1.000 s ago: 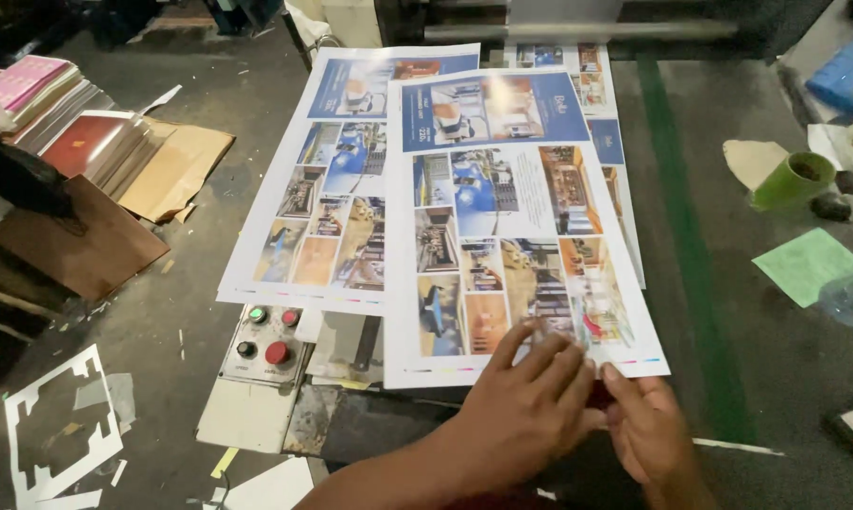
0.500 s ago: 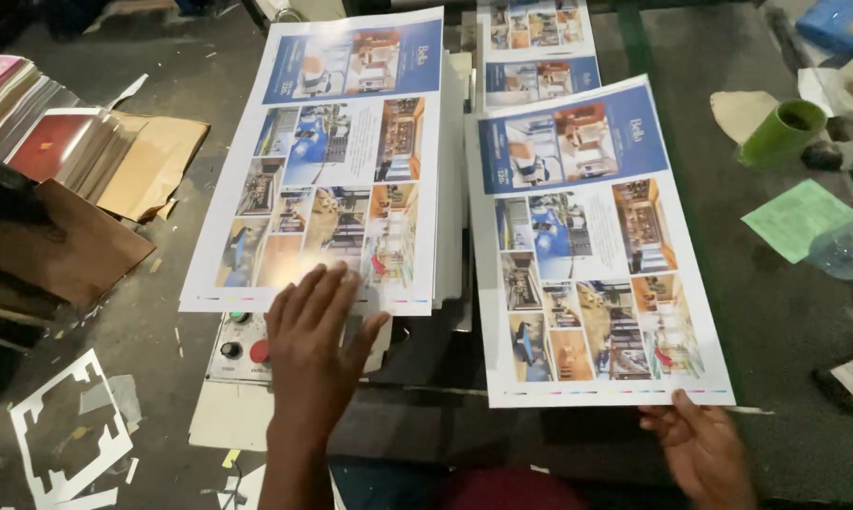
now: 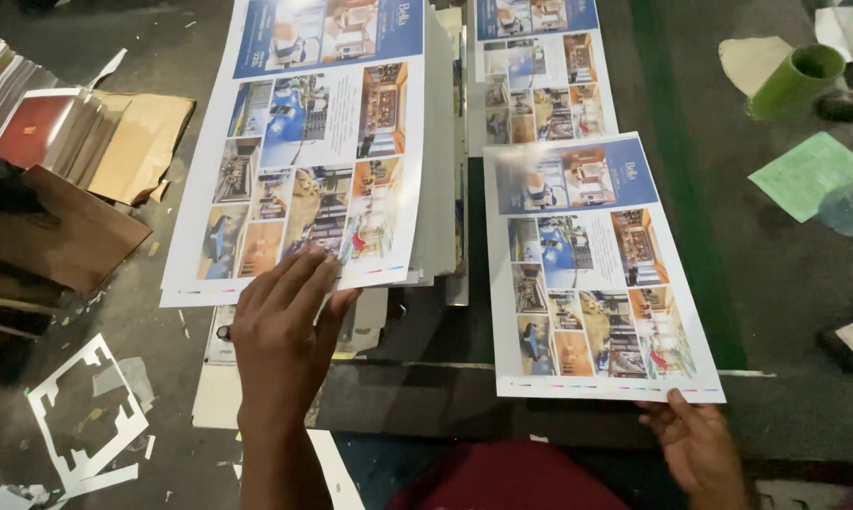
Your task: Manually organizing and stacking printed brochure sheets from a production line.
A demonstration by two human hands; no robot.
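Pressing flat on the near edge of a thick stack of printed sheets (image 3: 322,142) at left, the left hand (image 3: 285,331), fingers spread open and gripping nothing. Pinching the near right corner of a single printed sheet (image 3: 591,269) at right, the right hand (image 3: 695,444), thumb on top. Farther right, a green cup (image 3: 796,80) lying tipped beside a pale green paper (image 3: 809,175); at far left, brown cardboard (image 3: 63,227).
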